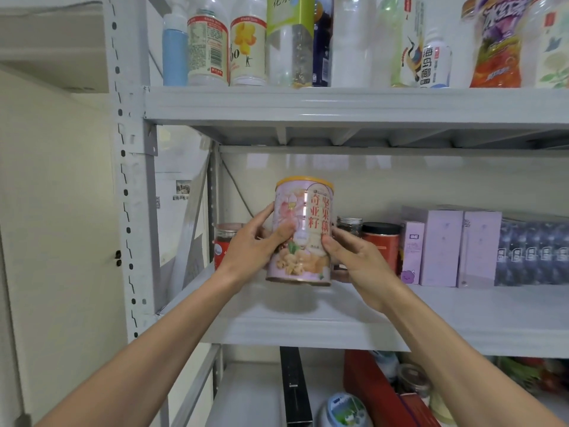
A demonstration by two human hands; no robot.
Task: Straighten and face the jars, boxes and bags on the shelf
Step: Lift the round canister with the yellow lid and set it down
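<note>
A tall pink can (303,211) with an orange lid and red characters stands upright near the left of the middle shelf (308,325), its label facing me. My left hand (255,245) grips its left side, thumb across the front. My right hand (354,257) holds its right side. Behind it stand a red-labelled jar (223,241) at the left, a dark-lidded jar (349,224) and a red jar with a black lid (381,245) at the right. Further right are lilac boxes (440,248) and a blue-purple pack (532,254).
The top shelf (338,103) carries several drink bottles (246,47). Below the middle shelf lie a red box (375,392), a black bar (294,386), a tin (345,408) and a jar. The shelf's grey upright post (132,192) stands at the left, beside a cream wall.
</note>
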